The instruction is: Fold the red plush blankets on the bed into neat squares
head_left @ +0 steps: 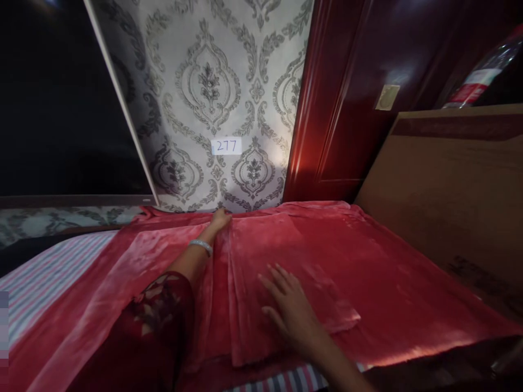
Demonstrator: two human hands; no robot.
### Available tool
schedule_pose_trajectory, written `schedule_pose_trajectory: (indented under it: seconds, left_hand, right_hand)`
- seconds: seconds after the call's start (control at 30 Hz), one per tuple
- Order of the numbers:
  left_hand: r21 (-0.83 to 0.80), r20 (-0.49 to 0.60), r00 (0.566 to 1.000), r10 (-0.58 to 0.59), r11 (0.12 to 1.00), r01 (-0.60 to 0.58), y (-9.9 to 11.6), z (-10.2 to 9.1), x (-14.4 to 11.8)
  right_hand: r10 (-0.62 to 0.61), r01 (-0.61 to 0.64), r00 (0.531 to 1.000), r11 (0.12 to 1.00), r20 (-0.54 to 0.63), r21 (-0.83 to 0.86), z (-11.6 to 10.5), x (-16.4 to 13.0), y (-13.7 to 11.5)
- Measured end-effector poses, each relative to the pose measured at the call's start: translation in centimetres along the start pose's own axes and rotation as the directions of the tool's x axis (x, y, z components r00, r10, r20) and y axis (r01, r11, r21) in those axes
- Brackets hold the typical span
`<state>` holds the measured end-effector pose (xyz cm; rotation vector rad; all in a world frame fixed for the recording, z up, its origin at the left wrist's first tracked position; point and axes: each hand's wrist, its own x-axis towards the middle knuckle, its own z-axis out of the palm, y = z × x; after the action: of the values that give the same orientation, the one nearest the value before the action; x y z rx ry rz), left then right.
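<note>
Bedroom: bed [49, 272], wallpaper [212, 81], door [347, 109].

Left arm stretched far forward, left hand [220, 219] palm down, fingers closed in a pinch. Right hand [291, 307] nearer, flat, fingers spread, forearm angled in from lower right.

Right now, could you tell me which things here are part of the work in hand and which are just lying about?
In hand: red velvet cloth, left hand at its far edge, right hand flat on the fold.
Lying about: striped sheet, bottle, numbered label.
</note>
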<state>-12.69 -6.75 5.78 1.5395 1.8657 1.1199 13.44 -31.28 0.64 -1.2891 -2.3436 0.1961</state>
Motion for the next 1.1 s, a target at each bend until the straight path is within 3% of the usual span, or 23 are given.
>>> schedule_pose_trajectory:
  seconds: [0.07, 0.17, 0.4, 0.63, 0.77, 0.83, 0.97, 1.1]
  left_hand:
    - [0.073, 0.049, 0.998, 0.038, 0.996, -0.042, 0.3, -1.6, -0.2]
    - [0.169, 0.113, 0.989, 0.097, 0.979, -0.116, -0.5, -4.0, -1.4]
    - [0.395, 0.173, 0.977, 0.125, 0.9, -0.184, -6.1, -7.5, -6.3]
    - [0.562, 0.215, 0.97, 0.112, 0.798, -0.217, -8.9, -7.1, -10.9]
    - [0.597, 0.25, 0.963, 0.1, 0.767, -0.235, -8.7, -7.3, -10.9]
    - [0.596, 0.271, 0.958, 0.094, 0.765, -0.244, -8.3, -7.4, -10.5]
    - [0.554, 0.329, 0.935, 0.131, 0.776, -0.303, -7.4, -6.7, -10.6]
    - [0.483, 0.343, 0.924, 0.172, 0.811, -0.33, -7.2, -5.4, -11.6]
  right_hand:
    - [-0.035, 0.03, 0.989, 0.999, 0.143, 0.039, 0.9, 0.8, -2.4]
    - [-0.123, 0.096, 0.954, 0.989, 0.274, 0.11, 2.1, 0.8, -3.7]
    - [-0.15, 0.127, 0.951, 0.987, 0.271, 0.101, 3.1, -0.1, -3.3]
    - [-0.139, 0.124, 0.956, 0.99, 0.258, 0.073, 3.2, 0.1, -3.6]
    - [-0.101, 0.084, 0.963, 0.993, 0.25, 0.078, 2.7, 0.2, -5.3]
    - [-0.148, 0.125, 0.96, 0.986, 0.237, 0.108, 2.4, 0.3, -6.8]
    - [-0.318, 0.272, 0.912, 0.941, 0.259, 0.201, 2.7, 1.1, -9.5]
    - [-0.382, 0.302, 0.858, 0.916, 0.344, 0.265, 4.5, 1.0, -10.6]
